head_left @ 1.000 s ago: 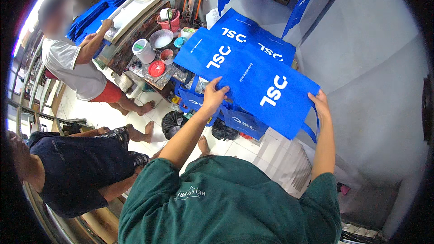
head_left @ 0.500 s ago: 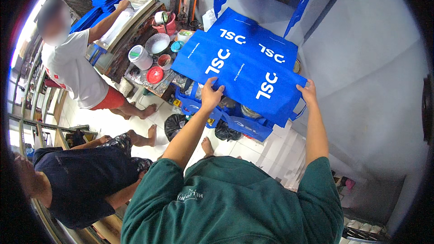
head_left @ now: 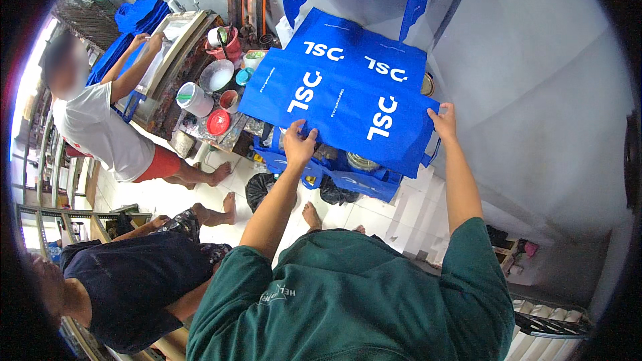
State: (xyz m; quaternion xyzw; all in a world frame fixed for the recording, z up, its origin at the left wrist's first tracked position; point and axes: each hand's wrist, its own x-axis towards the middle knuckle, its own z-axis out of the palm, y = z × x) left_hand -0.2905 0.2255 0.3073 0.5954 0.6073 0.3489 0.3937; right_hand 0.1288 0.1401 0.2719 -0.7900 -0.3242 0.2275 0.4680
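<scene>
Out in front of us: we hold a wide blue sheet (head_left: 341,110) up flat, just right of the buckets. Two big white prints sit on it.
Left hand (head_left: 299,142): our fingers and thumb pinch the near edge of the sheet, close to its middle.
Right hand (head_left: 443,124): our fingers and thumb pinch the right corner. A blue strap (head_left: 435,149) dangles just below.
Far side: one more blue piece (head_left: 354,40) with white prints lies just past our sheet, which covers some of it.
Under the sheet: we see a round tin (head_left: 362,160) peeking out, and blue bags (head_left: 364,186) hanging lower down. We cannot tell if the sheet touches the tin.
Paint spot: on the stained surface (head_left: 190,127) we see a white bucket (head_left: 195,100), a pale bowl (head_left: 217,75), a red lid (head_left: 218,122) and a pink bucket (head_left: 232,48).
Floor: two black plastic bags (head_left: 259,190) sit on white tiles (head_left: 221,159).
Left of us: a person in a white shirt (head_left: 103,127) has both hands up at a pale frame (head_left: 177,27). Nearer to us is a person in a dark shirt (head_left: 134,274).
</scene>
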